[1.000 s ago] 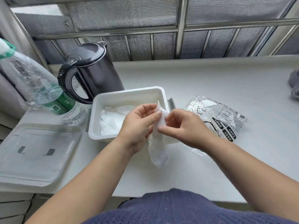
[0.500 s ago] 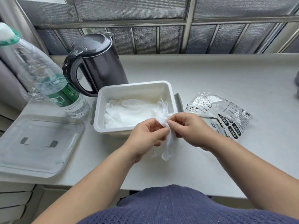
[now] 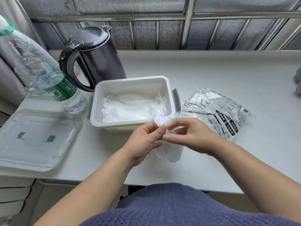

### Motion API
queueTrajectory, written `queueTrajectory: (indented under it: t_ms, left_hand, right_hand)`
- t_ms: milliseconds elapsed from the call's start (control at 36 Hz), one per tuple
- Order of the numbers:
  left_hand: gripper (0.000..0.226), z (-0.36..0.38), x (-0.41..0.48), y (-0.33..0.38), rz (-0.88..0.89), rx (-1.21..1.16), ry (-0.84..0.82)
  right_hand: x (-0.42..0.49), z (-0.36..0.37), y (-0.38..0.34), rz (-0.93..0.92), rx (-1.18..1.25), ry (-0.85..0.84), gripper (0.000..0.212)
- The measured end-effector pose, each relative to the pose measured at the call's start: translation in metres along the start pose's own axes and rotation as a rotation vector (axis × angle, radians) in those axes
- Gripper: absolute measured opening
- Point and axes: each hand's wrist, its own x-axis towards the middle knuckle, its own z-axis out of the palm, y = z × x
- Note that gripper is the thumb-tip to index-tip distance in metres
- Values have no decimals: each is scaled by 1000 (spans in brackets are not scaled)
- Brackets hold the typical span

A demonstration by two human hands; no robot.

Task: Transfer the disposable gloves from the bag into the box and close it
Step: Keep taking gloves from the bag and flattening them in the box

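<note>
Just in front of the white box [image 3: 169, 95], at its near right corner, a thin translucent glove [image 3: 171, 152] is pinched between 2 hands. The left hand [image 3: 143, 141] closes thumb and fingers on the glove's upper part, and the right hand [image 3: 192, 136] grips the same stretch from the 3 o'clock side, fingertips nearly meeting those of the left. The glove's loose end hangs below the hands toward the counter [image 3: 211, 75].

Inside the box, open at the top, lies a heap of white gloves [image 3: 130, 108], with a few fingers draped up against its right wall. A grey latch sticks out on each short side of the box.

At 3 o'clock from the box, just beside it, a crumpled clear bag [image 3: 219, 111] with black print lies flat on the counter. At 9 o'clock, well apart, a clear lid [image 3: 35, 139] rests near the counter's edge. Between lid and box, toward 10 o'clock, a plastic water bottle [image 3: 40, 69] with a green label stands, and at 11 o'clock from the box, close behind it, stands a black kettle [image 3: 97, 57].
</note>
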Motion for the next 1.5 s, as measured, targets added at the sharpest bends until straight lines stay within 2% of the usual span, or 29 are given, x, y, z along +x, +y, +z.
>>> queueTrajectory:
  t_ms: [83,167,222,278,361,444,528,583,611,667,722,778,833,861,917,972,1000,1083,1111,1194,1222,1306,1361,1417,1500]
  left_hand:
    - [53,4,1,-3,13,-35,3]
    - [49,5,2,-8,0,-76,11]
    - [30,0,4,-14,-31,75,73]
    - [24,-9,7,-26,-87,371,192]
    - [25,-20,8,-40,-159,702,362]
    - [17,-19,4,-40,-192,851,457]
    - [38,-12,-2,-29,-133,961,483]
    - [29,-5,-7,-17,-9,1029,470]
    - [20,-1,-10,-10,82,1000,461]
    - [14,8,-18,10,243,715,414]
    - [29,10,-19,26,313,308,349]
    - [62,2,-17,38,287,129,274]
    - [88,-7,-16,46,216,26,108]
    - [92,-13,-17,48,185,-30,-1]
    - [87,-24,-18,49,126,-153,-186]
    - [80,-31,-20,50,110,-243,-277]
    - [75,-34,-21,50,121,-244,-263]
    - [38,-47,-19,53,119,-141,-33]
    - [33,-50,-19,53,112,-120,14]
    - [36,-59,-18,58,106,-197,28]
    - [33,-61,-18,60,111,-217,28]
    - [37,-81,-18,70,109,-219,-12]
    - [39,-93,-17,73,85,-260,-66]
    - [38,-103,-15,76,52,-275,-84]
    - [43,-105,-8,76,22,-108,-53]
  right_hand:
    - [0,3,6,-61,-148,57,11]
    - [1,-1,15,-35,-146,93,10]
    - [-1,-5,17,-1,-99,112,12]
    - [-1,-10,18,25,-49,165,9]
    - [-1,-16,11,15,118,285,16]
    - [1,-21,-1,35,410,337,25]
    - [3,-28,-17,49,682,265,26]
    - [4,-31,-28,36,844,170,32]
    - [5,-32,-30,31,914,127,39]
    - [8,-31,-39,25,994,33,48]
    - [12,-28,-47,42,1009,-47,34]
    - [16,-23,-55,75,1022,-144,35]
    - [20,-18,-61,86,1023,-226,39]
    - [22,-15,-63,87,1019,-262,39]
    - [26,-11,-69,103,1005,-288,36]
    - [31,-8,-71,139,977,-287,35]
    - [32,-7,-73,162,957,-287,37]
    - [36,-2,-80,222,918,-296,43]
    - [36,-1,-80,236,896,-309,44]
    - [42,7,-78,252,691,-402,31]
    - [46,11,-75,281,643,-374,36]
    - [64,25,-73,355,565,-90,50]
    - [71,26,-76,284,617,27,39]
    - [78,25,-81,186,664,69,23]
    - [84,27,-94,80,658,-14,20]
